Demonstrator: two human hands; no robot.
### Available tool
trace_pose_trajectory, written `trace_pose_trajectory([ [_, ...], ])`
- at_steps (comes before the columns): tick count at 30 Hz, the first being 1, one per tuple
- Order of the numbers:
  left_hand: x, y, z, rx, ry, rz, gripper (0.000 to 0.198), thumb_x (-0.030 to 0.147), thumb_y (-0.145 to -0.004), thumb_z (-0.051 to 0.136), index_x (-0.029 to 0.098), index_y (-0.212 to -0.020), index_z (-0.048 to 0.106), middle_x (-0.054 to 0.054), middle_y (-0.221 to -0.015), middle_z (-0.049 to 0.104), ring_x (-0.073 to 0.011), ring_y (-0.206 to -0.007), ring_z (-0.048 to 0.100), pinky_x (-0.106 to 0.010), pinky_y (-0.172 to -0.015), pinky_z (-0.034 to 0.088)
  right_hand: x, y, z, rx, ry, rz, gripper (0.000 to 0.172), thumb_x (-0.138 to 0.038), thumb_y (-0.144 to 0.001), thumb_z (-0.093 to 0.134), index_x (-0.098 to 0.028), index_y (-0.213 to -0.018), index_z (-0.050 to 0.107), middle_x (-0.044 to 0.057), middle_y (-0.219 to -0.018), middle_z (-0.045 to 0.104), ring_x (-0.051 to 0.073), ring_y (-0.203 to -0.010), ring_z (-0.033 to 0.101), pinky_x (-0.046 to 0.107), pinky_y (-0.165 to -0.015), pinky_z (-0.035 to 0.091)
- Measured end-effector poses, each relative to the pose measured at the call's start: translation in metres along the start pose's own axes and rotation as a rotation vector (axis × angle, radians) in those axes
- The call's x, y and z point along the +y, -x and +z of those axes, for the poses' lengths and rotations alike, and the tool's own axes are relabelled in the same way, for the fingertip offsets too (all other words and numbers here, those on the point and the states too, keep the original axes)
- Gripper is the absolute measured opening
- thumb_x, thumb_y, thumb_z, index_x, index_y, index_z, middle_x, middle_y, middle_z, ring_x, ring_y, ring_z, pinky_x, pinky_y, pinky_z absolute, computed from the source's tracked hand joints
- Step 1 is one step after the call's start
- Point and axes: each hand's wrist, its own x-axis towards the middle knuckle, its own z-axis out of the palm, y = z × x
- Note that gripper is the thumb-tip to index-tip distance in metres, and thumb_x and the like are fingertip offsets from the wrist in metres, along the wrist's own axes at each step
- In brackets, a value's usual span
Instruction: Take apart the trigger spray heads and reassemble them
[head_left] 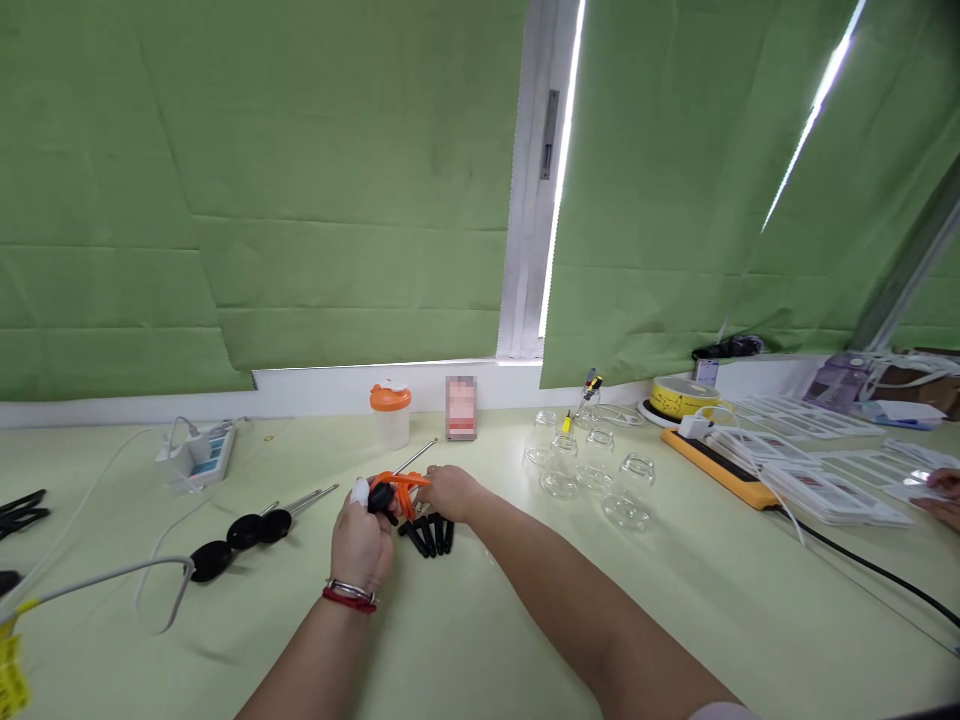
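Note:
My left hand [360, 545] is closed around a black rounded piece with a metal rod [414, 457] slanting up to the right. White material [360, 492] covers its thumb tip. An orange plastic piece [406, 484] with several narrow arms lies between my hands. The fingertips of my right hand [451, 490] are closed at the orange piece's right end; the exact grip is partly hidden. Just below, several short black rods [429, 537] lie side by side on the table. To the left lie black oval-headed pieces with metal rods [246, 533].
An orange-lidded clear cup [391, 415] and a blurred phone-like rectangle [461, 408] stand behind my hands. Several clear glasses [598, 460] are at the right, before an orange-edged power strip [720, 470]. Cables cross the left side. Another person's hand [941, 495] shows far right.

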Motion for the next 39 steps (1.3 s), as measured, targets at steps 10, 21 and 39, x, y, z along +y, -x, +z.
trace_pose_trajectory([
  [10,0.001,0.001,0.0,0.013,-0.009,-0.005,0.018,0.03,-0.077,0.05,0.013,-0.077,0.056,0.001,-0.061,0.057,-0.0106,-0.049,0.05,-0.025,-0.05,0.041,0.003,-0.001,0.006,-0.001,-0.08,0.069,0.014,-0.021,-0.083,0.051,-0.021,-0.087,0.064,0.007,-0.085,0.065,0.02,-0.082,0.059,0.026,-0.063,0.042],
  [21,-0.001,-0.001,-0.002,0.032,0.005,-0.007,0.018,0.027,-0.079,0.049,0.013,-0.082,0.059,-0.001,-0.067,0.059,-0.0104,-0.051,0.05,-0.025,-0.051,0.042,0.017,0.01,0.017,0.159,-0.334,0.317,0.03,-0.004,-0.075,0.047,-0.019,-0.098,0.061,0.007,-0.095,0.064,0.02,-0.092,0.057,0.028,-0.074,0.043],
  [39,-0.022,0.046,0.015,-0.43,-0.229,-0.402,0.035,0.044,-0.079,0.056,0.017,-0.098,0.064,-0.003,-0.081,0.056,-0.012,-0.066,0.049,-0.027,-0.066,0.041,0.014,0.122,-0.032,1.254,-1.708,0.805,0.038,-0.019,-0.064,0.057,-0.02,-0.102,0.049,-0.006,-0.066,0.046,0.006,-0.049,0.042,0.018,-0.044,0.034],
])
